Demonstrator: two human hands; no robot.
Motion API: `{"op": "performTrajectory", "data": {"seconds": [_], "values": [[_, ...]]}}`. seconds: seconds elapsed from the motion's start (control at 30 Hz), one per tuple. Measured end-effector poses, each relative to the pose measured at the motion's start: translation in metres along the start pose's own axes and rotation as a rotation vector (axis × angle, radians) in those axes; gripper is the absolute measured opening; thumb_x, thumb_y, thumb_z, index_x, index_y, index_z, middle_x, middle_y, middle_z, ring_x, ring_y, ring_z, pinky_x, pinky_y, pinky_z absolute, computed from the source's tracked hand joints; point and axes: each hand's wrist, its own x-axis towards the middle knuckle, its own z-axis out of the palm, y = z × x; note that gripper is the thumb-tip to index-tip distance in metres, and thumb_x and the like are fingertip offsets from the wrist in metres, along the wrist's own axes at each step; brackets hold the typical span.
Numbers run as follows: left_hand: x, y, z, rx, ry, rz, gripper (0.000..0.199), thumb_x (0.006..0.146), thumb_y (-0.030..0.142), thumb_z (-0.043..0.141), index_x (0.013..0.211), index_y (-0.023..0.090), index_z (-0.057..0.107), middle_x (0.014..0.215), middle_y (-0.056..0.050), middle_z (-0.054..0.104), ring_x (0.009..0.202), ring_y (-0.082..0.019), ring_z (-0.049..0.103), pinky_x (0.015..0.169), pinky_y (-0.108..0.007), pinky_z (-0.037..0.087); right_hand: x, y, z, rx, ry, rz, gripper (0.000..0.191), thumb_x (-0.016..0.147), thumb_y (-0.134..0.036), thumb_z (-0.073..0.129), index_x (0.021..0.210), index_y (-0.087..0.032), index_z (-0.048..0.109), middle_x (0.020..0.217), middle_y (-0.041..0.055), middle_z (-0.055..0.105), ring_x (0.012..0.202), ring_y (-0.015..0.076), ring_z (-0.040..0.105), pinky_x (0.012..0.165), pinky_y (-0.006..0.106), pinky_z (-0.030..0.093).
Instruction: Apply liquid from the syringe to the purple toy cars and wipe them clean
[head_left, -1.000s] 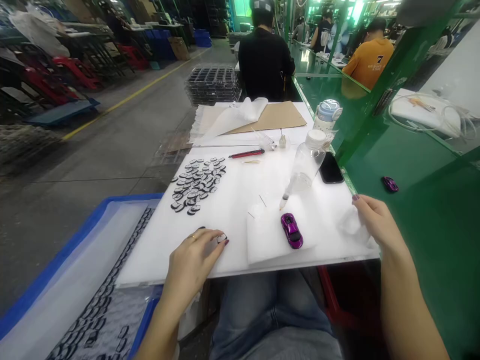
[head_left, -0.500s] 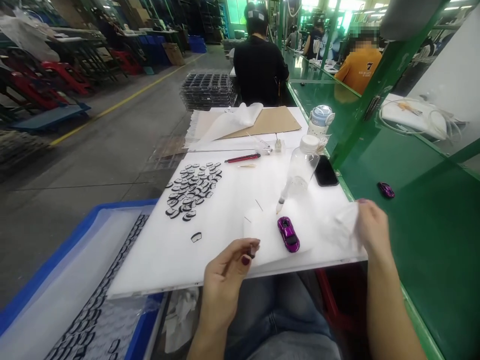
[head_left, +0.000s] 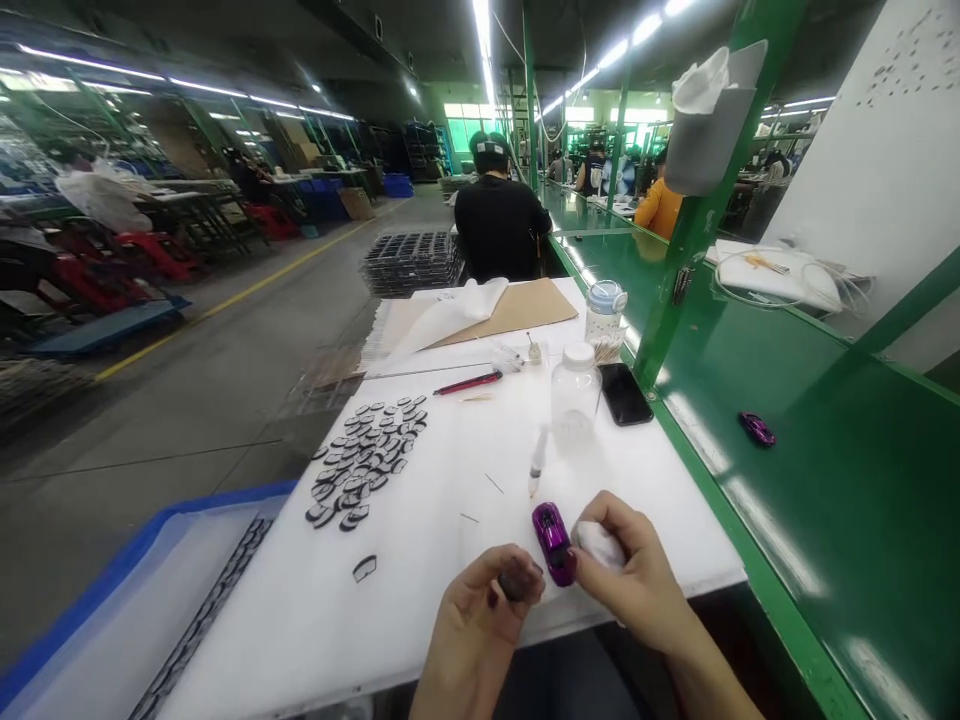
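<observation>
Purple toy car (head_left: 552,540) on my broad white surface (head_left: 277,620), clear bottle (head_left: 575,395) standing beyond! Right hand (head_left: 637,565) grips a white cloth (head_left: 600,544), crowding the car's side; left hand (head_left: 472,620) pinches a small dark piece (head_left: 517,578), details blurred. That car looks light, stiff, slick: I'd take both sides. Slim syringe (head_left: 538,458) lies just past its far end, hampering reach.

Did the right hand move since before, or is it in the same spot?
Yes, the right hand moved left. It was out by the white table's right edge; now it's right beside the purple car.
</observation>
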Motion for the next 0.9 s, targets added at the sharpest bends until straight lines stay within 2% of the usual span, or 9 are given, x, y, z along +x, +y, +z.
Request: {"op": "performTrajectory", "data": {"seconds": [0.07,0.13,0.2,0.3,0.43,0.53,0.63,0.77,0.9], "values": [[0.005,-0.002,0.0,-0.04,0.02,-0.026,0.032,0.066,0.04,0.089,0.087,0.019,0.079,0.087,-0.007,0.073,0.084,-0.017,0.068,0.084,-0.026,0.058,0.001,-0.001,-0.002,0.031,-0.047,0.005,0.024,0.085,-0.038,0.068,0.078,-0.019,0.055,0.067,-0.0004,0.062,0.06,0.0121,0.055,0.056,0.023,0.044],[0.008,-0.004,0.001,-0.089,0.02,-0.03,0.031,0.065,0.039,0.09,0.086,0.019,0.079,0.085,-0.006,0.073,0.082,-0.015,0.068,0.083,-0.023,0.057,0.002,0.002,-0.007,-0.001,-0.039,-0.026,0.023,0.087,-0.037,0.068,0.078,-0.019,0.057,0.064,-0.0002,0.064,0.059,0.0128,0.058,0.055,0.023,0.046],[0.009,-0.005,0.003,-0.133,-0.008,-0.021,0.031,0.063,0.039,0.091,0.082,0.018,0.079,0.08,-0.005,0.073,0.078,-0.013,0.067,0.079,-0.021,0.057,0.002,0.009,-0.013,-0.11,0.045,-0.12,0.02,0.083,-0.034,0.073,0.077,-0.019,0.062,0.06,-0.0016,0.062,0.053,0.012,0.056,0.05,0.022,0.045],[0.01,-0.005,0.006,-0.165,-0.05,-0.014,0.031,0.058,0.037,0.094,0.079,0.018,0.08,0.077,-0.004,0.073,0.073,-0.012,0.067,0.073,-0.021,0.056,0.004,0.019,-0.018,-0.296,0.168,-0.345,0.01,0.078,-0.024,0.077,0.083,-0.021,0.069,0.065,-0.0007,0.066,0.053,0.0132,0.058,0.049,0.023,0.047],[0.009,-0.005,0.006,-0.171,-0.062,-0.017,0.031,0.06,0.041,0.093,0.081,0.021,0.08,0.076,-0.003,0.074,0.071,-0.012,0.067,0.073,-0.022,0.056,0.009,0.012,-0.008,-0.419,0.065,-0.623,0.022,0.083,-0.008,0.067,0.098,-0.024,0.072,0.068,0.0,0.064,0.055,0.0119,0.058,0.049,0.022,0.047],[0.007,-0.007,0.006,-0.141,-0.052,-0.006,0.031,0.063,0.044,0.09,0.084,0.022,0.08,0.077,-0.003,0.075,0.073,-0.013,0.068,0.076,-0.026,0.056,0.011,-0.001,0.007,-0.522,0.012,-0.747,0.023,0.085,-0.009,0.062,0.102,-0.022,0.072,0.077,0.0036,0.061,0.058,0.0108,0.058,0.049,0.021,0.048],[0.007,-0.007,0.007,-0.104,-0.022,0.009,0.03,0.063,0.043,0.09,0.08,0.021,0.08,0.075,-0.003,0.075,0.075,-0.015,0.069,0.079,-0.027,0.056,0.009,-0.009,0.014,-0.696,0.01,-0.818,0.02,0.086,-0.013,0.06,0.1,-0.02,0.072,0.082,0.0056,0.059,0.056,0.0096,0.052,0.047,0.021,0.046],[0.008,-0.006,0.01,-0.137,-0.019,0.028,0.027,0.06,0.037,0.093,0.078,0.021,0.081,0.074,-0.001,0.075,0.068,-0.01,0.067,0.073,-0.022,0.055,0.001,-0.014,0.003,-0.862,-0.088,-0.873,0.018,0.083,-0.011,0.061,0.097,-0.019,0.069,0.075,0.0035,0.059,0.053,0.0098,0.049,0.047,0.023,0.044],[0.009,-0.007,0.011,-0.146,-0.061,0.04,0.026,0.061,0.037,0.092,0.078,0.02,0.081,0.069,-0.002,0.074,0.066,-0.011,0.066,0.07,-0.022,0.054,0.002,-0.017,-0.002,-0.905,-0.017,-0.862,0.021,0.084,-0.012,0.063,0.102,-0.022,0.068,0.077,0.0016,0.06,0.052,0.0078,0.048,0.047,0.021,0.042]]}}
